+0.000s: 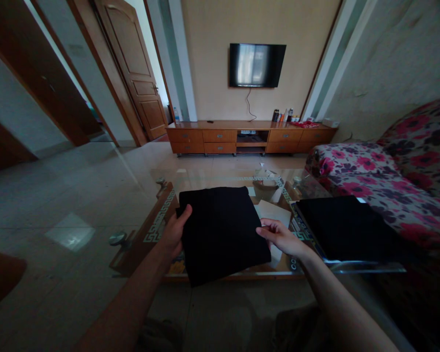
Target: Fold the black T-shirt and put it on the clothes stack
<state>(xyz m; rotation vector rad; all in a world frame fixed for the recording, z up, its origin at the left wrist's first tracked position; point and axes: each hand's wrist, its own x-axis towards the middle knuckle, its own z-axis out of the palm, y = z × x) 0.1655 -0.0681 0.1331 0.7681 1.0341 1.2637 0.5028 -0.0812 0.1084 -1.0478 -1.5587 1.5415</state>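
A folded black cloth [223,234], squarish and flat, is held over the near part of the glass coffee table [205,180]. Its left edge is gripped by my left hand [176,230], thumb on top and the other fingers mostly hidden beneath. At the opposite edge my right hand [276,235] is closed, thumb and forefinger pinching the cloth's side. The lower front corner hangs past the table's near edge. Whether the cloth is a garment I cannot tell. Another black cloth [346,227] lies folded on the table's right end, apart from my hands.
A flowered sofa [366,181] stands along the right side. Ahead is a low wooden TV cabinet [220,134] with bottles [288,115] on top, below a wall-mounted television [256,65]. Through the glass, pale papers [275,212] show. A wooden door [135,73] stands ajar at the back left.
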